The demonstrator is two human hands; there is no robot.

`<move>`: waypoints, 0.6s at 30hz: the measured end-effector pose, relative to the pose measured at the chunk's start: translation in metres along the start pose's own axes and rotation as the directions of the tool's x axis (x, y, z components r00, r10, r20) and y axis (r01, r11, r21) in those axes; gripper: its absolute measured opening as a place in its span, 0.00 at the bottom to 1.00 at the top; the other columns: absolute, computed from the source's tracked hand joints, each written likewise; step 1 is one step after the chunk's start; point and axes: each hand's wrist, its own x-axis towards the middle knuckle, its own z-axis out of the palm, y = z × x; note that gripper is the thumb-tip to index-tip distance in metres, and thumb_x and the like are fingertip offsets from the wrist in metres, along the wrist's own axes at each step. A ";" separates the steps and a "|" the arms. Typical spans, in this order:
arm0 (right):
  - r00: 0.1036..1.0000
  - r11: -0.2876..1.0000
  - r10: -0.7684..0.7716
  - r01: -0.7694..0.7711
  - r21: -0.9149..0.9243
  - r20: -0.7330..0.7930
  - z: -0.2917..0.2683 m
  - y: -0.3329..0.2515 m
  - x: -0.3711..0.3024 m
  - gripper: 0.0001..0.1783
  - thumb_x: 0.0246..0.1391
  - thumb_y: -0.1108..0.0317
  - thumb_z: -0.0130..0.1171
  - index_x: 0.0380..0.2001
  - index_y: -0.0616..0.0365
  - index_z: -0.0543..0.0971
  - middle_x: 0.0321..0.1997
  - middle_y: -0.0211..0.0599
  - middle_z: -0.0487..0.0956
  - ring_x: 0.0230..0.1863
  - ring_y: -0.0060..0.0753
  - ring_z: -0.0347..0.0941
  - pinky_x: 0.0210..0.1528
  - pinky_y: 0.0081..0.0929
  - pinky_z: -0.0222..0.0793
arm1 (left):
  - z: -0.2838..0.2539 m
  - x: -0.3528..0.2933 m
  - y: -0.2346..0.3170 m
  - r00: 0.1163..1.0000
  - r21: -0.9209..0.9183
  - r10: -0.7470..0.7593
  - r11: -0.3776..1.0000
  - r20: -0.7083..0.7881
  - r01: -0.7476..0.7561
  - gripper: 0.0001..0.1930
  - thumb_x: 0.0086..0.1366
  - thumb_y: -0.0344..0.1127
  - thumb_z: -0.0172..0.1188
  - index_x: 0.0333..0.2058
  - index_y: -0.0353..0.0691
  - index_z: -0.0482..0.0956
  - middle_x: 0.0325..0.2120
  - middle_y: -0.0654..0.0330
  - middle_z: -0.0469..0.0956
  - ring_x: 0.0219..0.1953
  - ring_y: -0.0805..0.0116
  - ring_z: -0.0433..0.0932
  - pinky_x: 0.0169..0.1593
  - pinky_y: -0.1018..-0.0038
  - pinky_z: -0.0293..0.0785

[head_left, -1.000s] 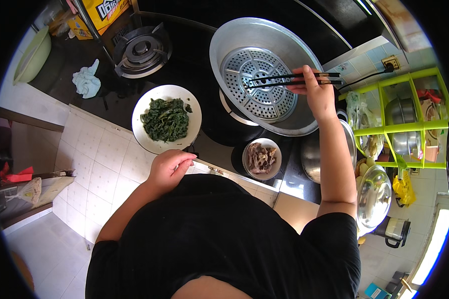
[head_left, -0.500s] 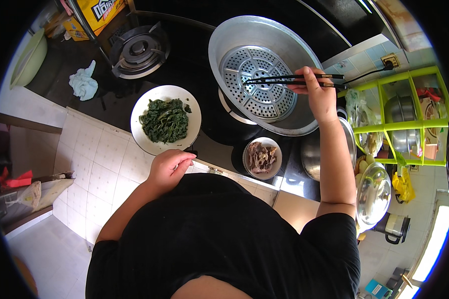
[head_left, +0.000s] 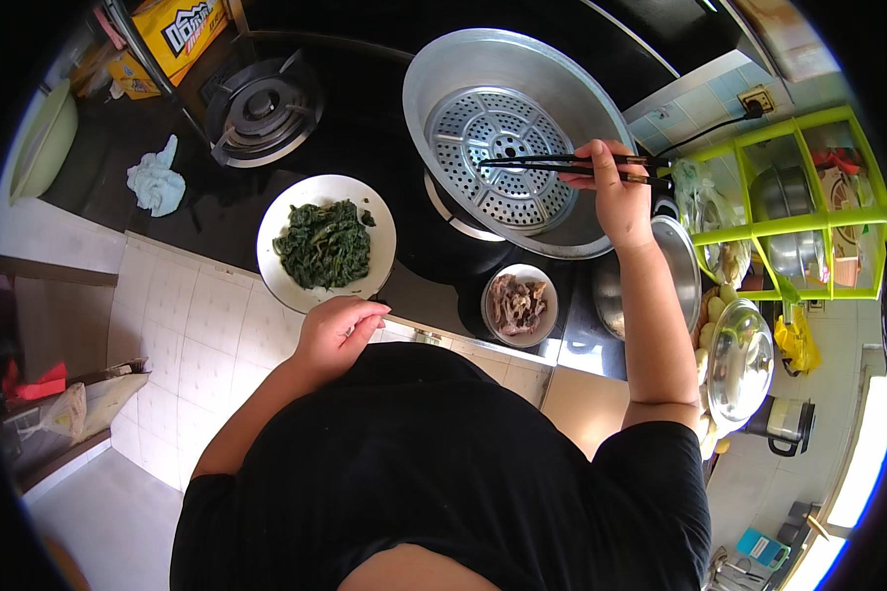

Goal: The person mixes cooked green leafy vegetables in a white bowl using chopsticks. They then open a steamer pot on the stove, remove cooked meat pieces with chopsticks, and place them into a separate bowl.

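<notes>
My right hand (head_left: pixel 616 192) grips a pair of black chopsticks (head_left: pixel 547 163) and holds them over a large metal steamer pot (head_left: pixel 586 103). Their tips are above the perforated steamer plate (head_left: pixel 463 113) inside it; whether they touch it I cannot tell. A few dark specks lie on that plate. Down at the counter's front edge, my left hand (head_left: pixel 340 330) is loosely closed with nothing visible in it. Just beyond it sits a white plate (head_left: pixel 379 212) of dark cooked greens (head_left: pixel 325 241). A small white bowl (head_left: pixel 490 295) of bony meat pieces (head_left: pixel 518 304) stands nearer, below the pot.
A bare gas burner (head_left: pixel 263 106) and a crumpled pale blue cloth (head_left: pixel 157 177) lie to the left. Right of my forearm are a metal pot (head_left: pixel 611 295), a glass lid (head_left: pixel 744 364) and a green rack (head_left: pixel 749 231). A yellow box (head_left: pixel 172 44) stands at the far left.
The view has turned slightly, shifting the surroundings. The right hand and chopsticks remain over the steamer plate, moved slightly left in the picture. The left hand has stayed put.
</notes>
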 end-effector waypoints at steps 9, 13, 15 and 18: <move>0.982 0.987 0.010 0.021 0.161 -0.189 -0.007 -0.020 -0.022 0.15 0.54 0.64 0.45 0.27 0.69 0.70 0.23 0.44 0.74 0.22 0.33 0.74 0.24 0.22 0.73 | -0.013 0.004 -0.003 0.997 -0.027 0.056 0.998 0.055 -0.054 0.04 0.53 0.27 0.53 0.28 0.36 0.74 0.18 0.61 0.74 0.20 0.68 0.71 0.24 0.78 0.66; 0.922 0.989 0.035 0.025 0.149 -0.387 -0.019 -0.049 -0.058 0.18 0.55 0.61 0.41 0.27 0.68 0.69 0.22 0.47 0.74 0.22 0.38 0.74 0.24 0.23 0.73 | -0.020 0.002 -0.007 0.991 -0.037 0.085 0.996 0.101 -0.081 0.04 0.53 0.27 0.53 0.29 0.36 0.74 0.19 0.60 0.74 0.21 0.68 0.72 0.24 0.77 0.66; 0.871 0.975 0.044 0.070 0.211 -0.489 -0.031 -0.059 -0.084 0.17 0.55 0.61 0.40 0.26 0.67 0.69 0.22 0.49 0.73 0.22 0.41 0.74 0.25 0.25 0.73 | -0.023 0.000 -0.010 0.986 -0.050 0.102 0.994 0.129 -0.096 0.04 0.53 0.27 0.53 0.29 0.35 0.74 0.19 0.60 0.74 0.21 0.68 0.72 0.24 0.77 0.67; 0.848 0.901 0.027 0.209 0.380 -0.529 -0.063 -0.061 -0.137 0.20 0.56 0.56 0.37 0.27 0.62 0.70 0.22 0.43 0.74 0.22 0.42 0.74 0.26 0.33 0.73 | -0.025 -0.001 -0.010 0.982 -0.107 0.098 0.991 0.161 -0.081 0.04 0.53 0.26 0.52 0.29 0.35 0.74 0.19 0.60 0.74 0.22 0.68 0.72 0.25 0.77 0.67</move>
